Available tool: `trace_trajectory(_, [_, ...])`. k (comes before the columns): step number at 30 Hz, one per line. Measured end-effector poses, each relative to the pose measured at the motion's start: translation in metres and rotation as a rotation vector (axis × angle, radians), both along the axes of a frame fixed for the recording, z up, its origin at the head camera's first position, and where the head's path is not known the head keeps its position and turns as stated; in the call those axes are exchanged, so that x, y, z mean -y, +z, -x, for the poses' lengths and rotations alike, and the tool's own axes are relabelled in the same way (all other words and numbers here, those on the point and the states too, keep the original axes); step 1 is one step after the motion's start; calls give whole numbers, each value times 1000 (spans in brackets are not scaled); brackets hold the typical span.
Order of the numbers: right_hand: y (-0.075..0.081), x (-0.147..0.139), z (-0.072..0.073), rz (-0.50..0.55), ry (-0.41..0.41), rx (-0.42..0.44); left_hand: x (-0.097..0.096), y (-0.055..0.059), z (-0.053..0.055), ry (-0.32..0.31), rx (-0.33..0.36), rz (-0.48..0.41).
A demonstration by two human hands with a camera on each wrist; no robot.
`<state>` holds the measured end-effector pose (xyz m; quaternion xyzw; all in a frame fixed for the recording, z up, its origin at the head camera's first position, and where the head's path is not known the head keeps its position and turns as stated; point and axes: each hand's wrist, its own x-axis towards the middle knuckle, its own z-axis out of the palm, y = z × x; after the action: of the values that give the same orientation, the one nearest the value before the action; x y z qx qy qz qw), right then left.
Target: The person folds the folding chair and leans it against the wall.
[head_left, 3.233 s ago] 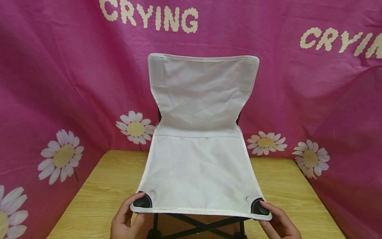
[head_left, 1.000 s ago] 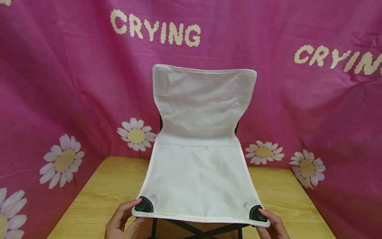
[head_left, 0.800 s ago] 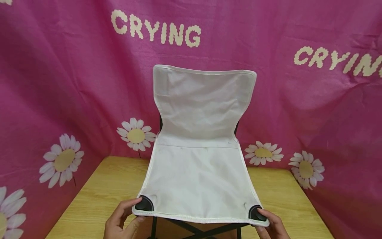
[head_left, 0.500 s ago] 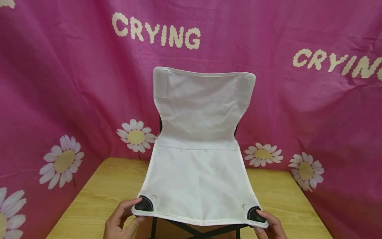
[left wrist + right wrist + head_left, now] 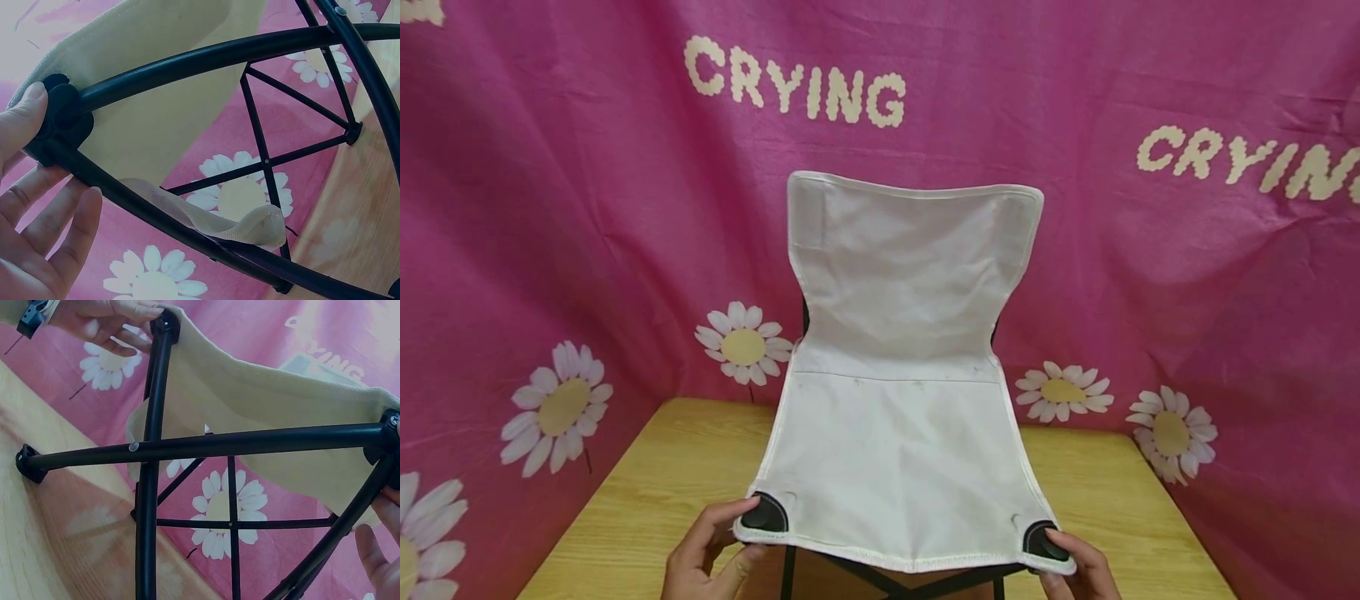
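A folding chair with a white fabric seat and backrest (image 5: 910, 450) stands unfolded on a wooden table, facing me. My left hand (image 5: 703, 550) pinches the black front-left corner cap (image 5: 765, 512), thumb below and a finger on top. The front-right corner cap (image 5: 1045, 542) is pinched the same way by my right hand (image 5: 1081, 568). Black crossed tubes (image 5: 206, 59) run under the seat in the left wrist view, meeting at the corner that hand grips. From the right wrist view, the fabric's underside (image 5: 269, 394) hangs slack between both front corners.
Light wooden tabletop (image 5: 647, 467) lies on both sides of the chair. A pink cloth (image 5: 550, 208) with printed daisies and lettering encloses the back and sides, close behind the backrest. One chair foot (image 5: 29, 464) shows at the left in the right wrist view.
The chair sits lower in the head view as the camera has tilted up. Both hands keep their grip and have come slightly closer together. The seat's front edge now dips in the middle.
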<state>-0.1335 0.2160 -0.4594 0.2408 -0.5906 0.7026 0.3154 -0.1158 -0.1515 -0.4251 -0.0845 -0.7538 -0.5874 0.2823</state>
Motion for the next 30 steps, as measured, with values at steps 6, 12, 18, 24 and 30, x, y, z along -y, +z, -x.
trace_trajectory(6, [-2, 1, 3, -7, 19, -29, 1, -1, 2, -20, -72, 5])
trace_trajectory(12, [-7, -4, 6, -20, 87, -72, 1, -2, 3, -65, -121, 2])
trace_trajectory(18, [-8, -6, 10, -6, 121, -129, 0, 1, 3, -46, -123, 1])
trace_trajectory(24, [-6, -2, 11, 4, 95, -134, 1, 0, 6, -61, -177, 9])
trace_trajectory(30, [-6, -2, 11, 1, 101, -140, 2, -1, 9, -93, -234, 19])
